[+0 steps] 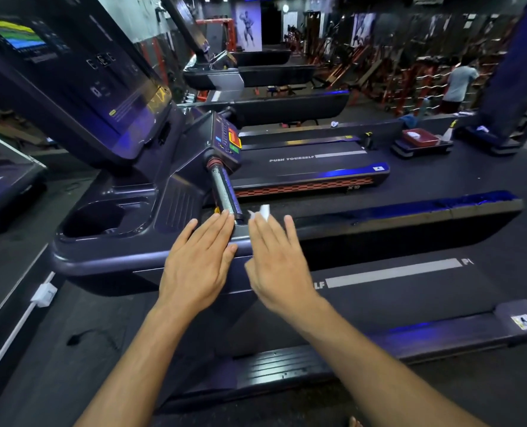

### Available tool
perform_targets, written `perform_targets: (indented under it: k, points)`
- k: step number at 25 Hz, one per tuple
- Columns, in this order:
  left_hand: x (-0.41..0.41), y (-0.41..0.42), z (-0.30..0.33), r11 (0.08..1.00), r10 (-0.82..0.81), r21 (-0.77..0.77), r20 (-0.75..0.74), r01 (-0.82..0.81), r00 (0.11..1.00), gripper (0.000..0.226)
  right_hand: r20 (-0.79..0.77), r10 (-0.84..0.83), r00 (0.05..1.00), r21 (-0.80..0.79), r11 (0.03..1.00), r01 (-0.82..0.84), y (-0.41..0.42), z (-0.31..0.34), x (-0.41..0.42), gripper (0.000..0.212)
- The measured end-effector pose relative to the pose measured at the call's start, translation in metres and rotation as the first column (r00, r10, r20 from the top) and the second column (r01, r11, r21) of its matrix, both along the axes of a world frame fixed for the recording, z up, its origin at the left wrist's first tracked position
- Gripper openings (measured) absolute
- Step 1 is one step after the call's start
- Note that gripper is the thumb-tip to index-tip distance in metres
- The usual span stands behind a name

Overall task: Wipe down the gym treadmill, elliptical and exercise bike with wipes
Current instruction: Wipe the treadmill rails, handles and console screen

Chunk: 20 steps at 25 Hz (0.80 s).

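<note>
A dark treadmill console (108, 241) with a cup holder fills the middle, and its metal grip handle (223, 192) runs up toward a control pad with red and green buttons (229, 140). My left hand (199, 260) lies flat with straight fingers on the console edge, fingertips at the handle's lower end. My right hand (279, 260) is just right of it, fingers straight, with a white wipe (263, 212) showing past its fingertips. How the wipe is held is hidden under the hand.
The treadmill belt (394, 291) stretches to the right, with more treadmills behind it. A red tray (420, 137) and a spray bottle (448, 131) stand on a step platform at the back right. A person (459, 84) stands farther off among weight racks. A white cable duct (25, 318) runs along the left.
</note>
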<state>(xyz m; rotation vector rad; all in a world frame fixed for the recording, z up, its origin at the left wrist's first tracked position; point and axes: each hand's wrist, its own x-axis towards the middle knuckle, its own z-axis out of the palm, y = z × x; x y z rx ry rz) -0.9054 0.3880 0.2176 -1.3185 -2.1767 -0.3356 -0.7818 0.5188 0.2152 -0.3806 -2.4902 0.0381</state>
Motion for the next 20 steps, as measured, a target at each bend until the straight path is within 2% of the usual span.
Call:
perform_targets:
  k: [3,7,10,12,14,16,20]
  points:
    - [0.002,0.0,0.001,1.0,0.0,-0.002,0.005,0.0,1.0,0.053,-0.006,0.03,1.0,0.015,0.999,-0.03,0.015,0.001,0.011,0.062]
    - [0.003,-0.001,0.003,1.0,0.012,-0.026,0.03,-0.011,0.999,0.053,-0.089,-0.112,0.99,0.01,0.994,0.113,0.075,-0.003,0.051,0.053]
    - [0.002,0.0,0.007,0.999,0.0,-0.046,0.062,0.003,0.998,0.054,-0.11,-0.133,0.985,-0.032,0.991,0.131,0.095,0.0,0.065,0.05]
    - [0.003,0.003,0.012,0.993,-0.116,-0.023,0.122,0.119,0.986,0.055,-0.198,-0.148,0.969,-0.091,0.987,0.133,0.094,0.01,0.064,0.052]
    - [0.011,0.013,0.019,0.953,-0.297,0.004,0.196,0.302,0.935,0.054,-0.286,-0.147,0.947,-0.12,0.986,0.117,0.083,0.019,0.06,0.054]
    - [0.018,0.031,0.023,0.921,-0.382,0.007,0.198,0.388,0.903,0.054,-0.262,-0.078,0.962,-0.1,0.994,0.053,0.07,0.015,0.052,0.057]
    - [0.023,0.061,0.014,0.937,-0.329,-0.09,0.101,0.338,0.939,0.054,-0.172,-0.009,0.985,-0.02,1.0,0.005,0.071,-0.008,0.046,0.053]
